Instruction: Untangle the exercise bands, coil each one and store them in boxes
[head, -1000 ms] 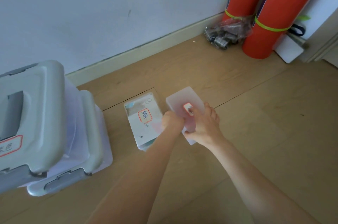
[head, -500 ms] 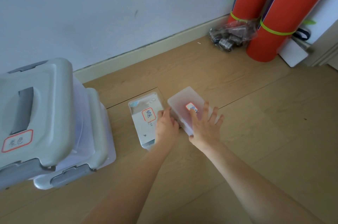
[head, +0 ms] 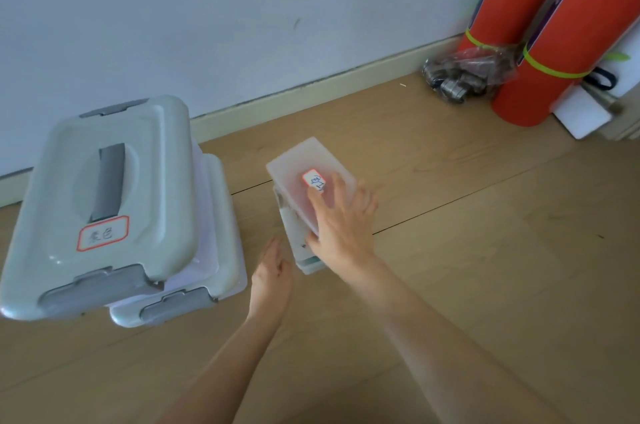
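Head view: frosted box (head: 304, 164) with a red-edged label (head: 314, 180) sits stacked on the clear box (head: 298, 243) on the wood floor (head: 485, 268). Right hand (head: 341, 226) lies on its lid, fingers spread and flat. Left hand (head: 272, 271) hovers just left of the stack, fingers relaxed, holding nothing. Two grey-lidded bins (head: 104, 202) stand further left.

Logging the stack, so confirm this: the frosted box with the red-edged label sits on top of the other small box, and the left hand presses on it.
Wrong hand. In the head view the right hand presses the frosted box, stacked on the other small box; the left hand lies open beside the stack.
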